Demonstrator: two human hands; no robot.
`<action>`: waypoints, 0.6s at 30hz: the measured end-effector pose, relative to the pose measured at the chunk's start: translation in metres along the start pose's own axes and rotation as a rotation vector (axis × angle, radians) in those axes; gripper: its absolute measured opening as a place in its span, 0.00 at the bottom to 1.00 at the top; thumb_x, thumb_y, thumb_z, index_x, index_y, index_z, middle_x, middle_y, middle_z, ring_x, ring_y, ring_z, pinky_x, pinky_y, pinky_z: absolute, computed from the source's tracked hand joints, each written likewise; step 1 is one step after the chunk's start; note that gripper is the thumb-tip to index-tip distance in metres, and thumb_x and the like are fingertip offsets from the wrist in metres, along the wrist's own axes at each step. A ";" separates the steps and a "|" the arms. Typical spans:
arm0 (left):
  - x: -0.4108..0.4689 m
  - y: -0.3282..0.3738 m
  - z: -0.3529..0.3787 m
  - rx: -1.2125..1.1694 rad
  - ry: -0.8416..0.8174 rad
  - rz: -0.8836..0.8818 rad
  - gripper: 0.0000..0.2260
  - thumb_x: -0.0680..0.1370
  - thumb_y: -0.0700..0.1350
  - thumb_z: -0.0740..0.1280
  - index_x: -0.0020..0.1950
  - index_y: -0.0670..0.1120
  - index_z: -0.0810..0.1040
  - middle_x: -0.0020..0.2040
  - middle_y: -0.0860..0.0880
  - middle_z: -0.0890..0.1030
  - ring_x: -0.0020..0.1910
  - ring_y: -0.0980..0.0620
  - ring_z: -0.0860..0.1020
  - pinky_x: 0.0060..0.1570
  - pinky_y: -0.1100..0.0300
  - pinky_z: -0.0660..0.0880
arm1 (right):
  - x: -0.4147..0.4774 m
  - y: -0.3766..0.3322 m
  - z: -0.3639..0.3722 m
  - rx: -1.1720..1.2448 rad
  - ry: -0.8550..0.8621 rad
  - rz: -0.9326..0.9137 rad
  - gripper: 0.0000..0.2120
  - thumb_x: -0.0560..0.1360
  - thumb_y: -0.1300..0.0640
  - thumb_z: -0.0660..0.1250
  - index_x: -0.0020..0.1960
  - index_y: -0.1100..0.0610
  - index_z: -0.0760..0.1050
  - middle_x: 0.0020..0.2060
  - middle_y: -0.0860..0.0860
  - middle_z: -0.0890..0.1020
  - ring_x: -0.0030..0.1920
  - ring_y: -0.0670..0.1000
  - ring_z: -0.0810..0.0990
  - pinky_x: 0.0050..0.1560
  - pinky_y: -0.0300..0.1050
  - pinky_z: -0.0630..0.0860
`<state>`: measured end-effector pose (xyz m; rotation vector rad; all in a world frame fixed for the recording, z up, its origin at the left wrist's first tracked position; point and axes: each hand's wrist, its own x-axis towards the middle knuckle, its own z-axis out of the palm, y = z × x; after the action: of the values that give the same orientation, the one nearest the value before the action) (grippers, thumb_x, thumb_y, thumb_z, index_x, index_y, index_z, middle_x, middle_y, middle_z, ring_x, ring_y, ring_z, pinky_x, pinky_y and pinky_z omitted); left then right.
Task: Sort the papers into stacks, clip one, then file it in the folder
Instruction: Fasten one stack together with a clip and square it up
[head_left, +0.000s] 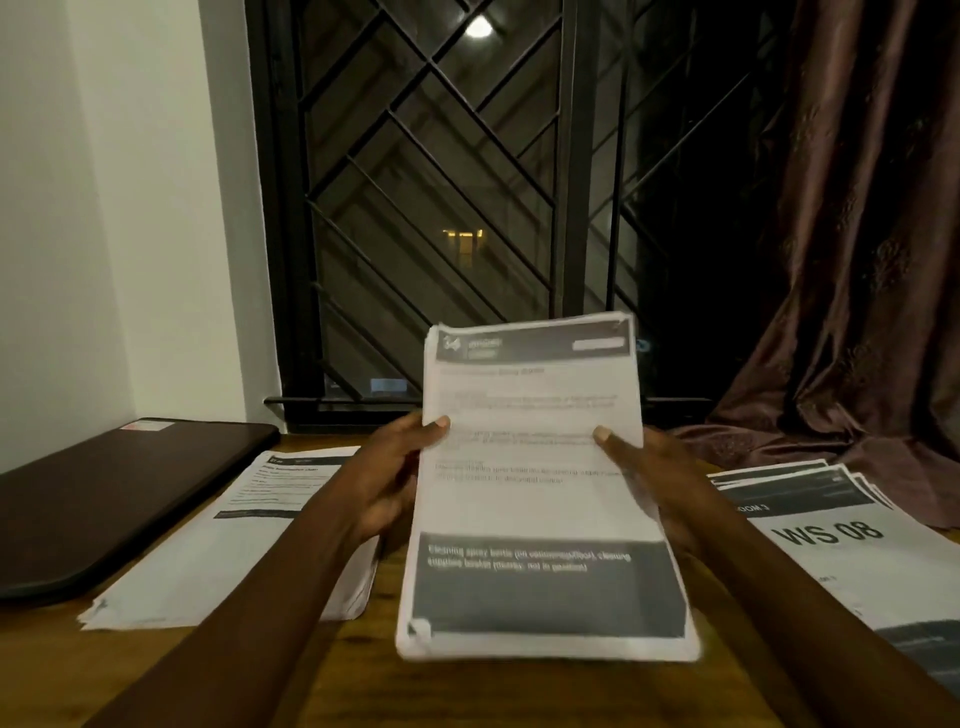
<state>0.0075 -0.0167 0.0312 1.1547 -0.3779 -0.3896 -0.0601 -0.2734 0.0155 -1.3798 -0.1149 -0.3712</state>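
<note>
A thick stack of printed papers (535, 499) with dark header and footer bands is raised over the wooden table, tilted toward me. My left hand (387, 483) grips its left edge, thumb on the top sheet. My right hand (654, 483) grips the right edge the same way. A second paper stack (208, 556) lies flat on the table to the left, partly under my left forearm. A third, fanned stack marked "WS 08" (852, 551) lies to the right. A dark folder (104, 493) lies closed at the far left. No clip is visible.
The wooden table (363, 675) runs to a barred window (441, 208) at the back. A brown curtain (857, 260) hangs at the right and pools on the table's far corner. A white wall stands at the left.
</note>
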 end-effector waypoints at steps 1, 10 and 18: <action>-0.003 0.006 0.004 0.067 -0.003 0.010 0.16 0.79 0.39 0.65 0.67 0.43 0.75 0.61 0.41 0.81 0.58 0.40 0.81 0.57 0.42 0.78 | 0.001 -0.006 0.007 -0.029 0.055 -0.098 0.33 0.56 0.44 0.81 0.56 0.57 0.78 0.53 0.56 0.83 0.52 0.56 0.83 0.53 0.54 0.80; -0.026 0.080 0.071 0.442 0.175 0.431 0.09 0.78 0.35 0.66 0.54 0.49 0.75 0.52 0.45 0.84 0.48 0.45 0.84 0.50 0.46 0.81 | -0.008 -0.079 0.063 -0.240 0.162 -0.504 0.09 0.76 0.59 0.67 0.48 0.45 0.75 0.44 0.44 0.83 0.45 0.45 0.84 0.43 0.43 0.81; -0.040 0.061 0.050 0.412 0.237 0.409 0.07 0.76 0.39 0.70 0.51 0.49 0.77 0.46 0.50 0.84 0.37 0.54 0.85 0.32 0.61 0.80 | -0.024 -0.090 0.070 -0.367 0.059 -0.520 0.11 0.74 0.59 0.69 0.48 0.42 0.73 0.42 0.43 0.82 0.41 0.41 0.83 0.37 0.35 0.80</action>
<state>-0.0449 -0.0162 0.1025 1.4659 -0.4863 0.1937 -0.1020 -0.2139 0.1063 -1.6924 -0.3752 -0.9002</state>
